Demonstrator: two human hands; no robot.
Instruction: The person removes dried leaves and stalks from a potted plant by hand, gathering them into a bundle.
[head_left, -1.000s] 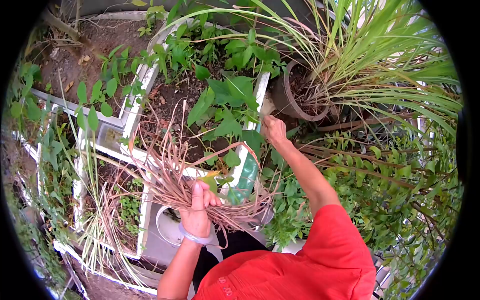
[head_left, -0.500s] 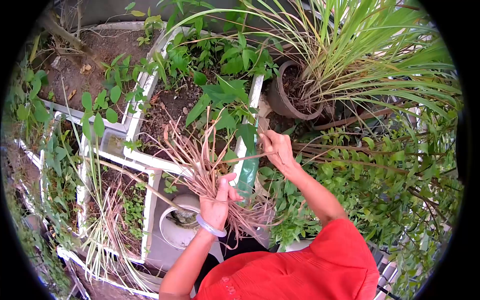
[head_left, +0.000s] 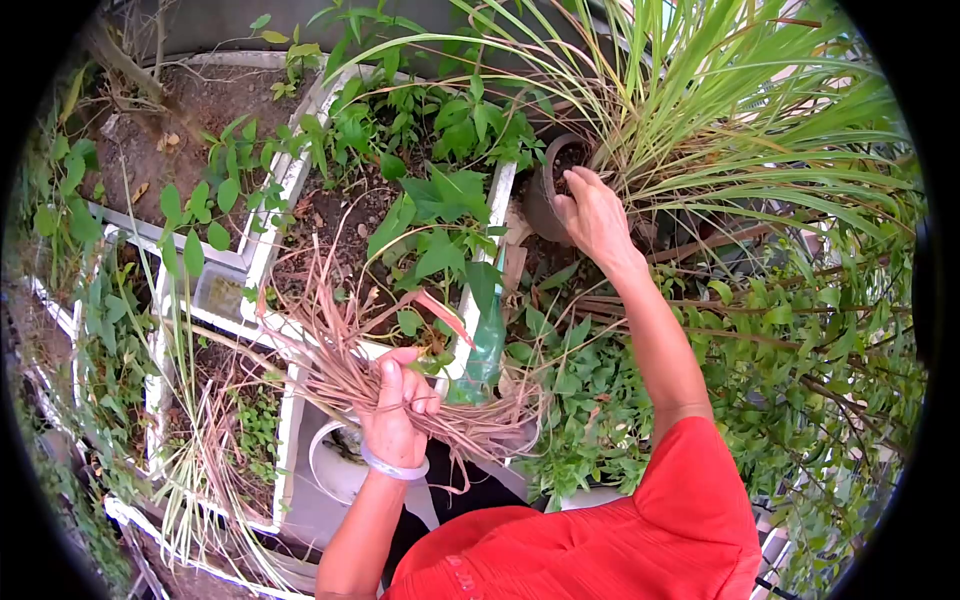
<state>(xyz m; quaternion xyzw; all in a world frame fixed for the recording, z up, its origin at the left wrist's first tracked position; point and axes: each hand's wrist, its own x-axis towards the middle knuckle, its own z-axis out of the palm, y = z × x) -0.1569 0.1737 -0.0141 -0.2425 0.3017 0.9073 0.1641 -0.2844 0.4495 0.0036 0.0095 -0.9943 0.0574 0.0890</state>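
My left hand (head_left: pixel 395 412) is closed around a bundle of dry brown grass leaves (head_left: pixel 335 370), whose ends stick out on both sides of the fist. A pale bangle (head_left: pixel 393 466) circles that wrist. Up on the right, my right hand (head_left: pixel 598 218) reaches over the dark plant pot (head_left: pixel 552 192), fingers bent over the soil and thumb apart from them. Nothing shows in that hand. Just beside its fingertips is the base of a clump of long green grass (head_left: pixel 680 130) growing from the pot.
White-edged planter boxes (head_left: pixel 285 195) with soil and leafy plants (head_left: pixel 440 215) stand ahead and left. A green plastic bottle (head_left: pixel 487 345) lies by one edge. Cut grass (head_left: pixel 215 470) lies at lower left, near a round white container (head_left: pixel 335 470). Bushy foliage (head_left: pixel 780 370) fills the right.
My right hand has moved up and away, from beside the bottle to the pot. My left hand has shifted slightly left with the bundle, which has tilted flatter.
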